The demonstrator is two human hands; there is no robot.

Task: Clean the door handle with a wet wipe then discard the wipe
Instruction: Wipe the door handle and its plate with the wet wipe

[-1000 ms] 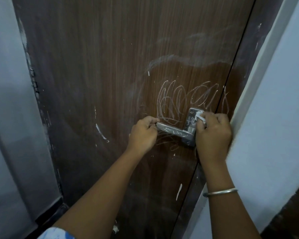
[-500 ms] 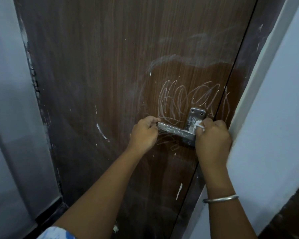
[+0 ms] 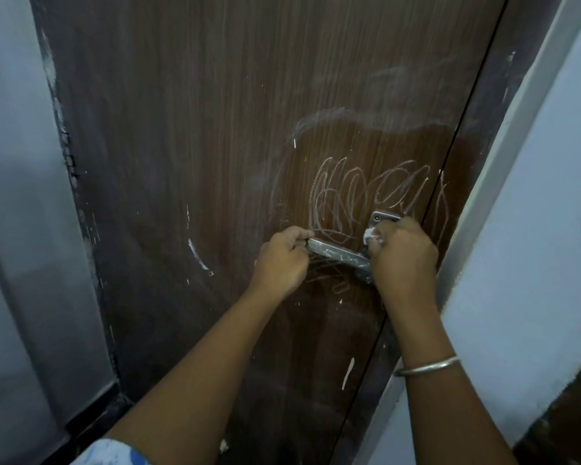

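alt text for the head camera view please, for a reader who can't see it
A person's right hand presses a white wet wipe against the metal door handle near its backplate, while the left hand grips the lever's free end. The brown wooden door bears pale scribbles above the handle.

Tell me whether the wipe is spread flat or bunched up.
Bunched up. The wet wipe shows as a small white wad gripped in the right hand, pressed against the door handle.
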